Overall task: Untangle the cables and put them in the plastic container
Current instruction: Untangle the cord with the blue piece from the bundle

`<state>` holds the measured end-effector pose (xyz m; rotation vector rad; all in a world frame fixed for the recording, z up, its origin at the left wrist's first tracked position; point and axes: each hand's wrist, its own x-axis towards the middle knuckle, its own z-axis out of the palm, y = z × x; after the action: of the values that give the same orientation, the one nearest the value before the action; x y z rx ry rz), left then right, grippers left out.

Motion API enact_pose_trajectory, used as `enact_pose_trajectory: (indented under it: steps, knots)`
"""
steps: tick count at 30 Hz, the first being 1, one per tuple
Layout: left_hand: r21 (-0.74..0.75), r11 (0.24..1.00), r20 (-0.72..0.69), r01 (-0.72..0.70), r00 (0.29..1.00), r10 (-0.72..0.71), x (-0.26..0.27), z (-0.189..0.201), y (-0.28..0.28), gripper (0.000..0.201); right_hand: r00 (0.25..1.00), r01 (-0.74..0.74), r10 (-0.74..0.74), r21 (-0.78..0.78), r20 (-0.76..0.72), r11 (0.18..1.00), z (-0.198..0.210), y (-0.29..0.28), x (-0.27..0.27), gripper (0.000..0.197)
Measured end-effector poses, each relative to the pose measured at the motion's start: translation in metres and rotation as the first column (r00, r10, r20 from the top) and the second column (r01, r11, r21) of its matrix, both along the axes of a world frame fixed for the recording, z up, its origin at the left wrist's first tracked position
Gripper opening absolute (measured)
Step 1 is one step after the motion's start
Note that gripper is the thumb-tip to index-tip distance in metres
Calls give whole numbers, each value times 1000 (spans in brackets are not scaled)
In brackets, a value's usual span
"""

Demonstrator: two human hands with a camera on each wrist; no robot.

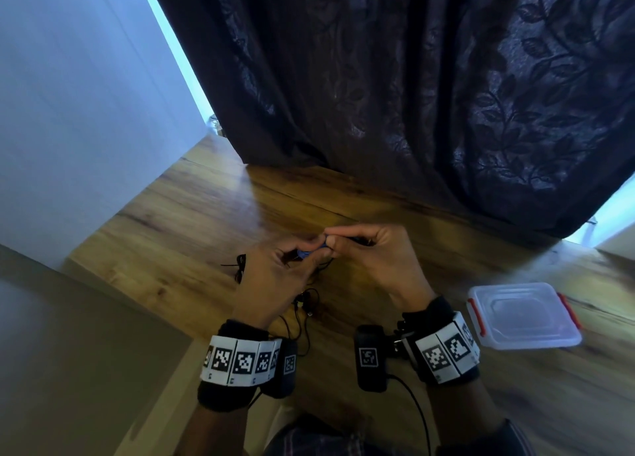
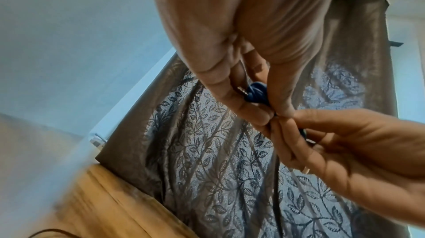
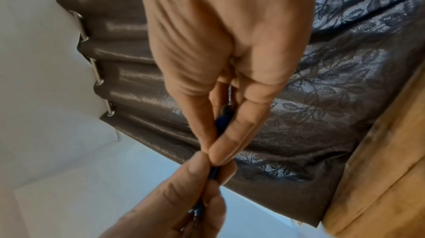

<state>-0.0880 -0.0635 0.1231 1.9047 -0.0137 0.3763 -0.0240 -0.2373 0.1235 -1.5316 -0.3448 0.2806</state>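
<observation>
Blue cable (image 1: 309, 252) is pinched between the left hand (image 1: 275, 283) and right hand (image 1: 374, 259), fingertips meeting above the wooden worktop (image 1: 178, 221). Thin black cables (image 1: 302, 301) lie tangled beneath; the plastic container (image 1: 522, 314) sits empty to the right. Left wrist view: thumb and forefinger clamp a coiled blue bundle (image 2: 256, 93). Right wrist view: both hands grip the same blue strand (image 3: 214, 172).
</observation>
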Motion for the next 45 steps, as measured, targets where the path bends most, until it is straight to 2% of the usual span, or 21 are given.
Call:
enact_pose_trajectory:
  steps: [4,6,7,11,14,17,20,22,24,29,33,37,41,45]
  knots:
    - [133,991,23,18,1000,-21,2,-7,2,24,995,-36,37,14,-97,999,-7,-4,3,22]
    - [184,983,27,20,999,-25,4,-10,0,15,987,-82,81,1,-140,997,-12,-7,5,24]
    - [196,980,20,27,999,-31,5,-12,-2,11,981,-102,101,-2,-164,995,-14,-9,6,27]
    - [222,974,-21,44,999,-41,9,-21,-6,16,937,-164,169,43,-306,986,-23,-26,7,43]
    - [235,971,-36,36,999,-29,11,-27,-5,15,915,-71,80,38,-395,997,-36,-51,14,45]
    - [270,963,-58,-2,998,18,12,-32,-1,10,901,107,-171,-177,-399,978,-63,-79,26,33]
    - [319,948,-72,-21,996,46,14,-37,3,6,846,255,-439,-493,-304,832,-94,-98,35,8]
    - [322,946,-81,-26,995,55,15,-38,5,7,860,251,-472,-642,-196,724,-108,-102,37,19]
    - [319,947,-82,-31,995,60,15,-37,4,4,885,221,-441,-700,-149,680,-114,-99,36,25]
    - [301,952,-63,-48,996,70,16,-36,5,5,929,145,-352,-766,-112,626,-125,-80,33,12]
    - [294,953,-84,-77,991,106,15,-37,9,4,956,143,-294,-830,-26,540,-132,-66,40,22]
    - [289,952,-108,-105,984,141,15,-37,15,6,993,85,-113,-896,40,436,-137,-62,54,29]
    - [272,953,-128,-130,977,169,14,-36,20,1,998,-16,67,-953,5,302,-135,-63,64,27]
    - [248,957,-128,-149,974,185,13,-35,25,0,989,-30,149,-970,7,243,-133,-64,68,18]
